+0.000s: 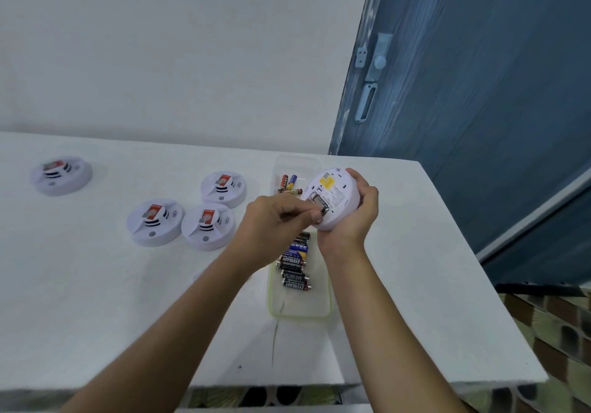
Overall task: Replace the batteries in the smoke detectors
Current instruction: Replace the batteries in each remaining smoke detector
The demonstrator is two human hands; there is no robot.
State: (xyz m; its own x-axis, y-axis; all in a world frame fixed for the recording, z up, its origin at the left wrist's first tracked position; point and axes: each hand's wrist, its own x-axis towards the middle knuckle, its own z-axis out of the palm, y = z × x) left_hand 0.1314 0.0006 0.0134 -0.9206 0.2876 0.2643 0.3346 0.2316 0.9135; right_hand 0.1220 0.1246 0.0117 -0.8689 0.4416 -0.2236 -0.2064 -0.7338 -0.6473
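Right now, on my feed, the right hand (348,217) grips one smoke detector (335,188) by its rim, with its fingers (359,177) curled over the far edge. The unit is lifted off the desk (96,300) and tilted so that its back, with a yellow label and printed text, faces the camera. It hangs above the far half of a clear tray (300,313). The left hand (271,224) reaches in from the left, its fingers (303,216) narrowed to a pinch on a dark battery (321,207) at the open compartment in the unit's back. I cannot tell whether that battery is fully seated.

The tray lies lengthwise on the desk, directly below both hands. A row of loose batteries (295,268), mostly black with some blue, lies across its middle. A few coloured cells (289,182) show at its far end, just left of the lifted unit.

Four more units rest face up on the desk to the left, each with a red sticker on top. The near-left detector (155,222) and the near-right detector (208,225) sit side by side, and the rear detector (224,187) is just behind them. The far-left detector (61,174) is well apart.

Behind the desk I see a white wall (160,45), and to the right a blue door (479,93) with a pale latch (379,57).
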